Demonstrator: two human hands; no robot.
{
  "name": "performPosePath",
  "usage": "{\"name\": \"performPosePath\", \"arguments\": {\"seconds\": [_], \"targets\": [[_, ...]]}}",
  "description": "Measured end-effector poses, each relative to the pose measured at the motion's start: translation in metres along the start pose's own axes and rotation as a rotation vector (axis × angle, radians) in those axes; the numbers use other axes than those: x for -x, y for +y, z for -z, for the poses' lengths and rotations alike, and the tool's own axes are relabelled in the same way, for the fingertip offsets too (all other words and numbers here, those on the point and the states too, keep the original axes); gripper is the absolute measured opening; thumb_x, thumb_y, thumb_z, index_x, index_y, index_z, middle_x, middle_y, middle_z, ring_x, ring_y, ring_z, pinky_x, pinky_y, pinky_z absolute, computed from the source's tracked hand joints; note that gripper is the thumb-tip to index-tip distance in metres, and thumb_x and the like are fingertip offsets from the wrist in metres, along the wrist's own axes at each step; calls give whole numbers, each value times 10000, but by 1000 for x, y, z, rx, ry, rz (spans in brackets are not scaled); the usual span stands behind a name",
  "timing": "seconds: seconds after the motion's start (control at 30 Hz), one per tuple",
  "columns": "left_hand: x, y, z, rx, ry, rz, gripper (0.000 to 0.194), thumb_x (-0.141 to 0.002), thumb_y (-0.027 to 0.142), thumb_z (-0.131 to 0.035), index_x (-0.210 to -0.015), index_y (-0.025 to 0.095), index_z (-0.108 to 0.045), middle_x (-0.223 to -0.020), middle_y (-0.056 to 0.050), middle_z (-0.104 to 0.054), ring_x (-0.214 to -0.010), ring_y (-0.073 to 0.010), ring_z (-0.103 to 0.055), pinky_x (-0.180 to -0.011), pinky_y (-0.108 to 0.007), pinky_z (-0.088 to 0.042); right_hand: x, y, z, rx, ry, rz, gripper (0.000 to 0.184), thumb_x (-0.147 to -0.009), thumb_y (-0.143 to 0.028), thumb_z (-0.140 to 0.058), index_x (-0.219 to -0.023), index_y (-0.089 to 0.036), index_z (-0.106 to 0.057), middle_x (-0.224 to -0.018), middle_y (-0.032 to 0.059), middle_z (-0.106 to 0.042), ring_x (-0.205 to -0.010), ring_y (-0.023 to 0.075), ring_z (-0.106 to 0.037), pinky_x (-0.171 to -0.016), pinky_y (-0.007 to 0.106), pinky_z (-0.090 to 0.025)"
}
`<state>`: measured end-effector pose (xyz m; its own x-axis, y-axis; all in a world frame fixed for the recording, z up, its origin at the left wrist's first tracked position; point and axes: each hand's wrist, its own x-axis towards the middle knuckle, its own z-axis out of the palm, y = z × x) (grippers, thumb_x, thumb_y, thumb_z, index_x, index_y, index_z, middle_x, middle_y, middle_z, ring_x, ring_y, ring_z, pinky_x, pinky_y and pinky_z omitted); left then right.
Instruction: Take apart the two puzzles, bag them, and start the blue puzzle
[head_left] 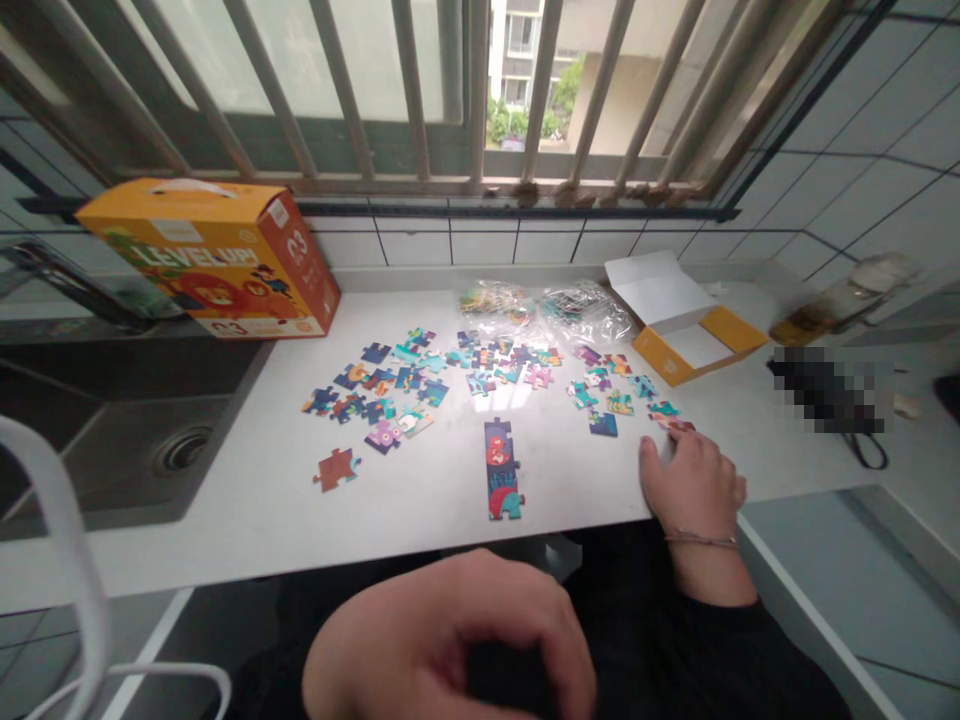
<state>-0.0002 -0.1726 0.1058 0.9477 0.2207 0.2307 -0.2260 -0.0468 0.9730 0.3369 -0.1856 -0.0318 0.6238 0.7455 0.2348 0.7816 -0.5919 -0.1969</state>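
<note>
My left hand [450,630] is close to the camera at the bottom, fingers bent, with a gap between thumb and forefinger; the tips run out of view and nothing shows in it. On the counter's right, my right hand [694,485] lies palm down, thumb apart. Its fingers reach a reddish jigsaw piece [681,427], partly hidden; whether they touch it I cannot tell. In the middle stands a joined strip of jigsaw pieces [501,468] with red figures on dark blue. Loose jigsaw pieces [409,380] spread behind it, and a brown jigsaw piece [337,469] lies alone at left.
An orange box [225,270] stands at the back left beside a dark sink [112,430]. Two clear bags of pieces [585,312] lie by the wall, next to an opened yellow box [701,350]. A blurred dark object [825,390] sits far right. A white cable [67,540] crosses lower left.
</note>
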Motion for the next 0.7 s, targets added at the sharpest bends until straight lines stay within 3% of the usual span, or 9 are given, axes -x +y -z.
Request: {"name": "performPosePath", "arguments": {"seconds": [0.13,0.23,0.3,0.4,0.5,0.6,0.7], "targets": [[19,-5,8,-428,347,348,152,-1078,344,-622,-1068,226,-716,-1041,-59,-779,-961,-200,-721,-909,-310,-559,3,-1,2,27,16,-80,572,-1055,-570,-511,-1363,-121,-685,-1485,281,-649,-1387,510,-593,-1170,827,-374],[32,-21,22,-835,557,575,162,-1066,312,-604,-1136,231,-726,-1155,-85,-774,-1076,-273,-722,-977,-403,-560,4,0,-4,-24,67,-77,552,-1037,-567,-547,-1346,-131,-689,-1516,292,-621,-1445,520,-543,-1179,878,-318],[47,-33,35,-1103,631,721,198,-1037,258,-600,-1181,199,-723,-1233,-137,-762,-1181,-340,-708,-1060,-485,-551,5,1,-8,-63,110,-54,528,-1016,-546,-584,-1331,-137,-694,-1541,296,-598,-1473,526,-514,-1176,902,-293],[78,-43,59,-1369,720,961,317,-1016,242,-605,-1303,162,-713,-1319,-187,-734,-1219,-385,-698,-1075,-529,-559,5,4,-13,-108,182,9,513,-996,-509,-607,-1339,-137,-688,-1566,297,-571,-1492,529,-486,-1181,907,-266],[109,-44,77,-1477,760,1127,402,-1023,270,-595,-1376,107,-696,-1303,-215,-721,-1210,-413,-692,-1050,-537,-574,5,5,-16,-139,227,88,489,-989,-502,-589,-1300,-141,-698,-1540,290,-586,-1456,506,-508,-1193,854,-279],[122,-43,86,-1478,751,1159,400,-1031,268,-586,-1389,131,-700,-1348,-196,-712,-1238,-400,-684,-1058,-516,-572,5,4,-17,-166,263,158,449,-988,-505,-568,-1237,-162,-712,-1509,267,-610,-1409,470,-537,-1201,777,-292],[108,-45,87,-1453,702,1080,368,-1041,233,-576,-1385,182,-698,-1419,-162,-698,-1285,-367,-666,-1059,-481,-571,6,3,-18,-182,289,221,394,-997,-485,-566,-1187,-180,-727,-1479,239,-632,-1371,442,-559,-1196,712,-317]]}}
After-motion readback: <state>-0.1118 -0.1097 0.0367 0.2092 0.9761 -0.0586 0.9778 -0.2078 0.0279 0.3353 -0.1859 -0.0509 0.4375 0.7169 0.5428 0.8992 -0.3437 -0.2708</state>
